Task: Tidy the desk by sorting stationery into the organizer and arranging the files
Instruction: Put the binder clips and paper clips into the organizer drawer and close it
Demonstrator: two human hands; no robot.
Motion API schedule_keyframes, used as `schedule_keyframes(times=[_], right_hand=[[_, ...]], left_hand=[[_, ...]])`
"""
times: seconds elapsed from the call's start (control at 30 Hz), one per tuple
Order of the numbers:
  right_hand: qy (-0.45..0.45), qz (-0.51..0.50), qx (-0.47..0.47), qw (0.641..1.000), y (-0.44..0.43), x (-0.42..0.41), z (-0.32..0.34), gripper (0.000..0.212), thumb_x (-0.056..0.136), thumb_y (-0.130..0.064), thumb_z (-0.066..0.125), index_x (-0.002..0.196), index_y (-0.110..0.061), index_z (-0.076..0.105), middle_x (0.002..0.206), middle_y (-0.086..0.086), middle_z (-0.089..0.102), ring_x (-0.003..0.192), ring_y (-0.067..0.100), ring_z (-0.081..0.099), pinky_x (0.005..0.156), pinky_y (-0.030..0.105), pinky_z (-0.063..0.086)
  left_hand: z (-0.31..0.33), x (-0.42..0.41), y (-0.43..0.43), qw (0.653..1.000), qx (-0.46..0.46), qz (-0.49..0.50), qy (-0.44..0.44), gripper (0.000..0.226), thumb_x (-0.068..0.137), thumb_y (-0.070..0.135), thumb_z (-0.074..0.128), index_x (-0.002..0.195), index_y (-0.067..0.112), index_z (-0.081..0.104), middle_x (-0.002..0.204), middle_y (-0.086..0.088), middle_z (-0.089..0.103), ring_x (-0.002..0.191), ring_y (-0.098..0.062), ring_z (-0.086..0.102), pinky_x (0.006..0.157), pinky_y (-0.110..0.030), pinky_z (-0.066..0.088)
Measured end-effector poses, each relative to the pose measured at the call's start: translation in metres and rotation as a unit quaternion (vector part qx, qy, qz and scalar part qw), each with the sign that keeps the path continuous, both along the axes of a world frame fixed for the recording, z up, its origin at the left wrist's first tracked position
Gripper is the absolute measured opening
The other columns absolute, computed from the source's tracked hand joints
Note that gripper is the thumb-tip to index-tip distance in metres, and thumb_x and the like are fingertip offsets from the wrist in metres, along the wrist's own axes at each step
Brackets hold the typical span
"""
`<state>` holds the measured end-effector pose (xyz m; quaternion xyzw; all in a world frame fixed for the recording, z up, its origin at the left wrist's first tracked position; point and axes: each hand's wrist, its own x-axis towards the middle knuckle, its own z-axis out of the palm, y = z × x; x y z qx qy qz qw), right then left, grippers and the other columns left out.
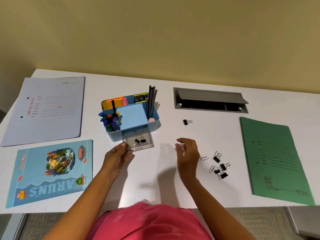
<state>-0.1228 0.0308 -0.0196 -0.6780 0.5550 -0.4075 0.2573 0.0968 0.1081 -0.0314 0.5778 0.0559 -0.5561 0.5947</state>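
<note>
A light blue organizer (155,118) stands mid-desk with markers, sticky notes, staples and black pencils in it. Its clear drawer (148,144) is pulled out and holds two black binder clips (139,141). My left hand (116,160) pinches the drawer's front-left corner. My right hand (187,153) hovers above the desk to the right of the drawer, fingers loosely curled, with nothing seen in it. Several binder clips and paper clips (222,168) lie just right of that hand. One more binder clip (185,122) lies alone farther back.
A lilac file (48,110) lies at the back left, with a blue picture notebook (52,170) in front of it. A green file (273,161) lies at the right. A grey cable hatch (209,101) stands open behind the clips. A pink garment fills the near edge.
</note>
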Motion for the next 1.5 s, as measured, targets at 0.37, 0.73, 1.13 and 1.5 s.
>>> schedule_keyframes(times=[0.37, 0.73, 1.13, 1.5], right_hand=[[0.167, -0.175, 0.152, 0.958, 0.014, -0.151, -0.029, 0.023, 0.090, 0.002, 0.053, 0.105, -0.011, 0.065, 0.099, 0.000, 0.051, 0.094, 0.022, 0.049, 0.070, 0.012, 0.032], [0.139, -0.160, 0.174, 0.962, 0.003, -0.160, -0.030, 0.024, 0.083, 0.013, 0.058, 0.101, -0.002, 0.062, 0.095, 0.014, 0.059, 0.080, 0.023, 0.055, 0.071, 0.032, 0.047], [-0.020, 0.142, 0.044, 0.989, -0.016, -0.016, 0.035, 0.016, 0.086, -0.005, 0.066, 0.099, -0.012, 0.071, 0.096, 0.004, 0.062, 0.085, 0.009, 0.061, 0.080, 0.016, 0.050], [0.102, 0.273, 0.053, 0.955, -0.026, 0.067, 0.023, 0.019, 0.091, -0.009, 0.059, 0.108, -0.006, 0.068, 0.107, 0.012, 0.065, 0.101, 0.024, 0.059, 0.086, 0.023, 0.045]], left_hand=[[-0.004, -0.009, -0.003, 0.999, 0.016, 0.027, -0.013, 0.021, 0.095, 0.022, 0.054, 0.094, 0.003, 0.061, 0.091, -0.016, 0.064, 0.084, -0.025, 0.063, 0.079, -0.042, 0.057], [0.000, -0.015, -0.007, 0.996, 0.044, 0.053, -0.049, 0.022, 0.095, 0.023, 0.054, 0.091, 0.002, 0.062, 0.091, -0.016, 0.065, 0.084, -0.026, 0.064, 0.071, -0.035, 0.060], [0.004, -0.021, -0.008, 0.994, 0.045, 0.068, -0.067, 0.023, 0.095, 0.023, 0.054, 0.090, 0.002, 0.060, 0.089, -0.016, 0.064, 0.079, -0.024, 0.062, 0.065, -0.029, 0.058], [0.011, -0.027, -0.012, 0.991, 0.049, 0.113, -0.051, 0.021, 0.093, 0.023, 0.057, 0.088, 0.002, 0.061, 0.094, -0.019, 0.064, 0.074, -0.023, 0.061, 0.051, -0.022, 0.056]])
